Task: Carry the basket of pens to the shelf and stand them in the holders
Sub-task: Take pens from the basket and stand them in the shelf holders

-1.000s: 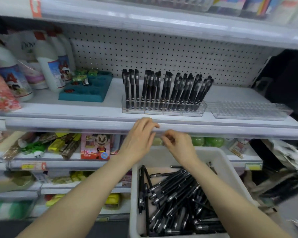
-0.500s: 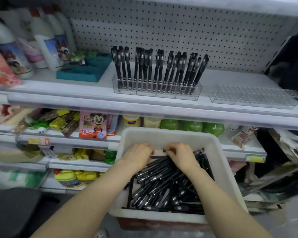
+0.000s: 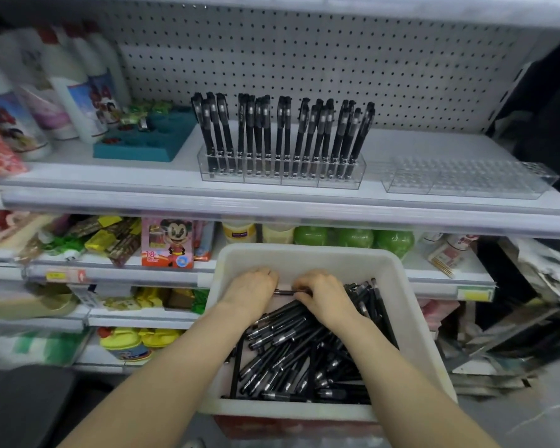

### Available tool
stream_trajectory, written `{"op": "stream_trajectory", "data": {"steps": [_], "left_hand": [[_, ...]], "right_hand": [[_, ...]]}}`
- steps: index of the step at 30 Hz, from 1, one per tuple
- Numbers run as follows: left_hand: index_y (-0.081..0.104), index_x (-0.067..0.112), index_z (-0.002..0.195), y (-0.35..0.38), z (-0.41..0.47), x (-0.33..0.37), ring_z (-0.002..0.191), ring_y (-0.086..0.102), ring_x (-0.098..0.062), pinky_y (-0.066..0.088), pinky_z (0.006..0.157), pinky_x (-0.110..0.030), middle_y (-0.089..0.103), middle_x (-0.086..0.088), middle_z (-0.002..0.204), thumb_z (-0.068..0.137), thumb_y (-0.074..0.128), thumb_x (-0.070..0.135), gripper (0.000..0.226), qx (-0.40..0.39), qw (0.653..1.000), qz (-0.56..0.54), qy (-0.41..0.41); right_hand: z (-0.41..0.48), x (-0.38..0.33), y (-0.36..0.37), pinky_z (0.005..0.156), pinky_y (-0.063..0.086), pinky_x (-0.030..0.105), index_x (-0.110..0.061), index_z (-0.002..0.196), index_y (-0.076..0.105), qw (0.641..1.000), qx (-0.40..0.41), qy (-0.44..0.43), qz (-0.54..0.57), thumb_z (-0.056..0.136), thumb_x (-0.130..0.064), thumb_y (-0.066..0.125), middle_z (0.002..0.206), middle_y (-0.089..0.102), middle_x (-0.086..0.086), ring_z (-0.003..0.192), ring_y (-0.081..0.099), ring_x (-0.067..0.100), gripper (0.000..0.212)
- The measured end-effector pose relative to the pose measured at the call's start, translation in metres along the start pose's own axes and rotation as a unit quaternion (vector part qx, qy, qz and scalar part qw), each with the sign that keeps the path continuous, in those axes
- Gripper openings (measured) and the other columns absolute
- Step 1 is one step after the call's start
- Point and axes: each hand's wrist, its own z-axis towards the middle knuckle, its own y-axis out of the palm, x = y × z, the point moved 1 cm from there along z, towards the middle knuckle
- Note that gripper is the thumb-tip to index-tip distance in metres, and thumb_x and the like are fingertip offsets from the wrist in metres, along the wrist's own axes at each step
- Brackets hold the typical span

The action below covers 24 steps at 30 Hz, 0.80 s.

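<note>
Two hands are down in the far end of the basket, knuckles up and close together, with a single pen (image 3: 285, 292) lying crosswise between them. The right hand (image 3: 325, 300) has its fingers curled over the pen's right end. The left hand (image 3: 251, 291) is curled too and the pen's left end reaches its fingertips, but they are tucked under, so whether they actually pinch the pen cannot be told.

Beneath and nearer than the hands lies a heap of loose pens (image 3: 288, 350), black with silver bands and pointing every which way. They fill the near and right parts of the white basket (image 3: 304, 253), which sits low in front of the shelving; both forearms reach in over its near rim.

Above and farther off, on the white shelf (image 3: 408, 147), a clear holder (image 3: 282, 177) carries rows of standing pens (image 3: 285, 130), upright or leaning slightly. Just to its right is a second holder (image 3: 466, 179), clear and with no pens in it. To the left of the pens sit a teal tray (image 3: 149, 140) and, beyond that, blurred white bottles (image 3: 75, 92). A pegboard (image 3: 304, 59) backs the shelf.

On the shelf below, behind the basket, are green round items (image 3: 353, 237) and, to the left, a cartoon-mouse box (image 3: 168, 242).
</note>
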Motion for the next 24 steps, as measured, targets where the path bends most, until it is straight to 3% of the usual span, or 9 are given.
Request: {"op": "stream_trajectory", "data": {"steps": [6,11,15,19,22,24], "left_hand": [[0.050,0.013,0.117,-0.006,-0.004,0.002,0.107,0.053,-0.024,0.048,0.087,-0.038,0.049,-0.007,0.118,0.095,0.055,0.021,0.024,0.046,0.996,-0.072,0.018],[0.054,0.017,0.129,-0.020,-0.009,-0.001,0.116,0.045,-0.014,0.044,0.096,-0.030,0.048,0.002,0.126,0.096,0.054,0.017,0.033,0.225,0.950,-0.207,0.059],[0.054,0.018,0.131,-0.059,-0.011,-0.022,0.119,0.044,-0.012,0.041,0.100,-0.027,0.047,0.003,0.127,0.095,0.055,0.012,0.037,0.347,0.908,-0.229,0.054],[0.046,0.016,0.138,-0.102,-0.006,-0.069,0.133,0.033,-0.013,0.024,0.112,-0.023,0.038,-0.001,0.140,0.095,0.058,0.014,0.044,0.418,0.879,-0.229,-0.022],[0.038,0.013,0.143,-0.124,0.002,-0.108,0.133,0.034,-0.016,0.028,0.113,-0.029,0.035,-0.005,0.143,0.094,0.063,0.023,0.055,0.433,0.865,-0.246,-0.070],[0.033,0.010,0.146,-0.132,0.014,-0.130,0.134,0.035,-0.021,0.030,0.112,-0.033,0.035,-0.009,0.146,0.092,0.066,0.031,0.067,0.395,0.876,-0.264,-0.087]], "right_hand": [[0.003,-0.004,0.002,0.083,0.046,0.035,-0.019,0.100,0.068,1.000,0.004,-0.016,-0.019,0.088,-0.017,0.061,0.102,0.066,0.001,0.100,0.058,0.023,0.014],[-0.001,-0.001,-0.012,0.074,0.043,0.025,-0.019,0.099,0.067,0.997,0.071,0.019,0.027,0.089,-0.018,0.064,0.095,0.067,-0.005,0.091,0.060,0.016,0.010],[0.005,-0.016,-0.039,0.065,0.041,0.011,-0.025,0.094,0.063,0.981,0.151,0.039,0.117,0.090,-0.017,0.066,0.084,0.066,-0.010,0.079,0.061,0.010,0.009],[0.024,-0.054,-0.084,0.071,0.048,0.019,-0.027,0.094,0.061,0.965,0.217,0.018,0.145,0.090,-0.023,0.068,0.081,0.066,-0.015,0.078,0.061,0.000,0.009],[0.047,-0.088,-0.118,0.074,0.055,0.025,-0.026,0.099,0.062,0.949,0.248,-0.015,0.192,0.092,-0.025,0.065,0.085,0.065,-0.015,0.080,0.062,-0.001,0.008],[0.064,-0.111,-0.135,0.076,0.058,0.032,-0.024,0.101,0.062,0.941,0.264,-0.031,0.209,0.093,-0.025,0.064,0.087,0.067,-0.010,0.083,0.065,0.007,0.009]]}}
